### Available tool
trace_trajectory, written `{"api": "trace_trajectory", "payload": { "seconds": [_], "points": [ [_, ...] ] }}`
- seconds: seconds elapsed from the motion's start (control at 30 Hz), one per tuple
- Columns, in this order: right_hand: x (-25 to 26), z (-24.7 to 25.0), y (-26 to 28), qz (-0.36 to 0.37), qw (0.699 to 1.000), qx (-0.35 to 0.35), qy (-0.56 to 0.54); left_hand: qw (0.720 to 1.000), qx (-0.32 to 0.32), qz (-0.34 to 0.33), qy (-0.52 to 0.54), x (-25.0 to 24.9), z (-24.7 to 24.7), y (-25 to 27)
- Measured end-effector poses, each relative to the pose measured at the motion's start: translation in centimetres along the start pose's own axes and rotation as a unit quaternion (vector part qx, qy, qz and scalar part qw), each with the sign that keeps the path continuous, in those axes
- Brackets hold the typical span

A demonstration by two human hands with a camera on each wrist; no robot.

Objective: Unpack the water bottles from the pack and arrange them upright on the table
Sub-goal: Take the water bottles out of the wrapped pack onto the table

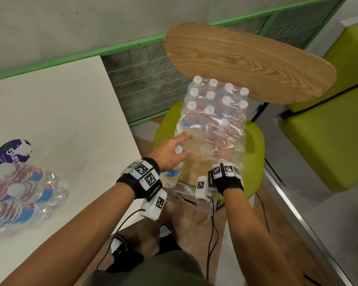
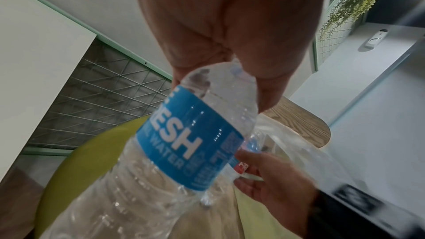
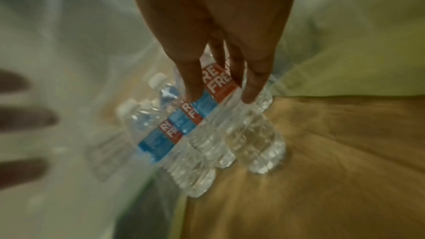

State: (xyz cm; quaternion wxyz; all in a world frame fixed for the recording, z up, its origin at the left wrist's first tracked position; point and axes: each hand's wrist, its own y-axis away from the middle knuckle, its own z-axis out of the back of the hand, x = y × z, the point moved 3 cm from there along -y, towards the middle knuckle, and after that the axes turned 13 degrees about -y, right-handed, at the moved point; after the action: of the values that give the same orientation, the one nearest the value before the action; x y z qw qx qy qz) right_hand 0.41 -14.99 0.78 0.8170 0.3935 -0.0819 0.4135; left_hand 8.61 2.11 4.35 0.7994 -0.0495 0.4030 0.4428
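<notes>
On the green chair (image 1: 254, 145) at about one o'clock from the person stands the pack (image 1: 215, 120), a shrink-wrapped block of water bottles with white caps upward, its clear plastic film torn open and loose at the near, six o'clock end. The left hand (image 1: 172, 151) holds one bottle (image 1: 172, 176) by the neck just under its cap, at the pack's near left corner; the left wrist view shows fingers and thumb closed around the top of this bottle (image 2: 184, 152), whose blue label reads partly "ESH" and "WATER", while one finger stretches ahead onto the film. The right hand (image 2: 273, 179) is reached inside the open wrap at about five o'clock of the pack, so only its wristband shows from the head camera. In the right wrist view its fingers (image 3: 255, 83) hang straight and slightly spread, their tips at the red-and-blue labels of three bottles (image 3: 207, 134) standing on the brown tray under the film; whether they touch is blurred, and no grip shows. At nine o'clock, on the white table (image 1: 60, 120), several already unpacked bottles (image 1: 29, 190) stand close together at its near left edge.
</notes>
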Motion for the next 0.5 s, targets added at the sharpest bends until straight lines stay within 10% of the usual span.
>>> {"api": "trace_trajectory", "payload": {
  "seconds": [0.23, 0.5],
  "points": [
    [-0.6, -3.4, 0.4, -0.001, 0.932, -0.021, -0.363, 1.000, -0.010, -0.011, -0.005, 0.4, 0.4, 0.4],
    [1.4, -7.8, 6.3, 0.069, 0.935, 0.175, -0.302, 0.997, -0.068, 0.029, 0.009, 3.3, 2.4, 4.9]
  ]
}}
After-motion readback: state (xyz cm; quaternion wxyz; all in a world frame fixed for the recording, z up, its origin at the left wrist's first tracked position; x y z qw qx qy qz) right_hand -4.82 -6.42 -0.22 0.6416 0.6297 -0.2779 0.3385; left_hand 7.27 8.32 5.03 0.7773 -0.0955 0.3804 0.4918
